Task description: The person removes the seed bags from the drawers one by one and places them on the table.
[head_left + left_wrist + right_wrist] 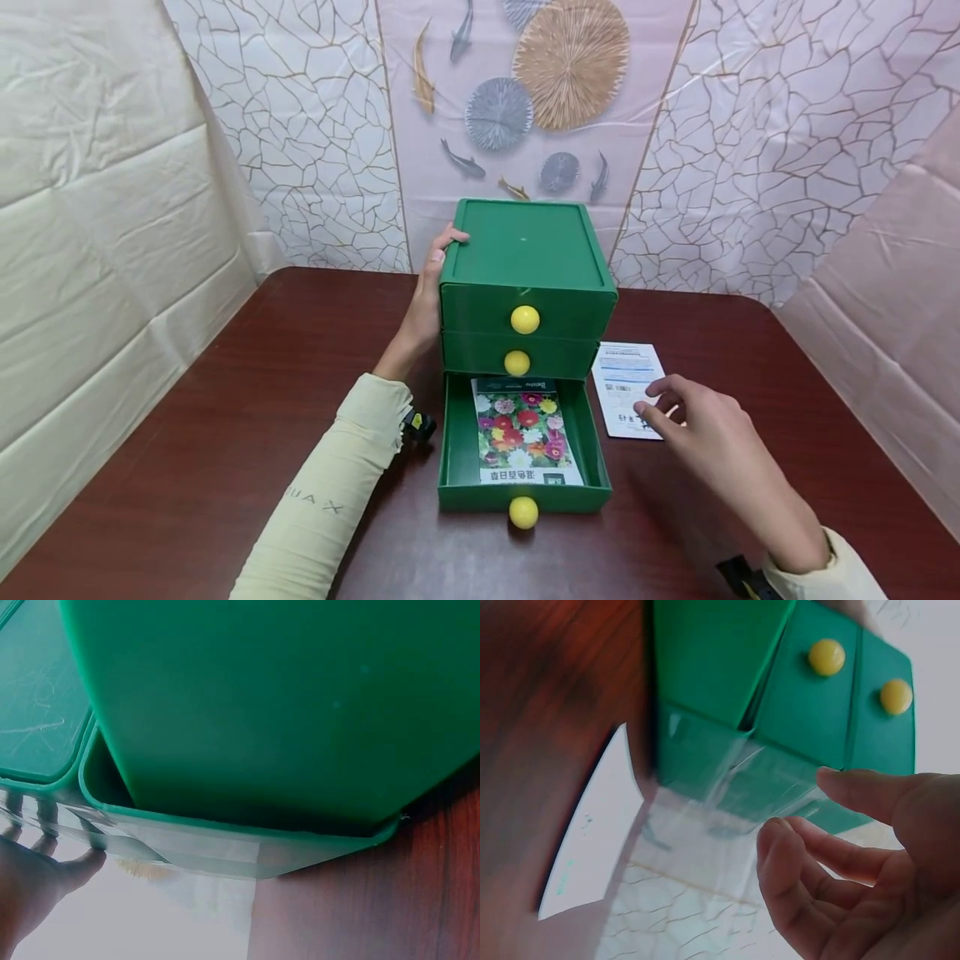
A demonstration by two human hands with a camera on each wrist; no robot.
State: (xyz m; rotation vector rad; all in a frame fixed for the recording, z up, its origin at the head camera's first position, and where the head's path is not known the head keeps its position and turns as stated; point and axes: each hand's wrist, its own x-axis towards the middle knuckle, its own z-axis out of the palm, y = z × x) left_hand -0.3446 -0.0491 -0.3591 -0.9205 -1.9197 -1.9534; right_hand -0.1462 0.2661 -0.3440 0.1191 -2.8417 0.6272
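Observation:
A green drawer cabinet (pixel 525 250) with yellow round knobs stands mid-table in the head view. Its bottom drawer (pixel 459 442) is pulled out, and inside lies a packet with a flower picture (pixel 525 429). My left hand (pixel 427 296) rests against the cabinet's left side, fingers straight and reaching the top edge. To the right of the cabinet lies a white printed packet (pixel 618 383), flat on the table. Over its near right corner hovers my right hand (pixel 712 433), fingers loosely bent, thumb and fingertips apart with nothing between them.
The dark wooden table (pixel 300 375) spreads out on both sides of the cabinet. Patterned cloth (pixel 315 125) hangs behind it, and pale cloth (pixel 112 250) walls the left side. The upper two drawers (pixel 555 321) are closed.

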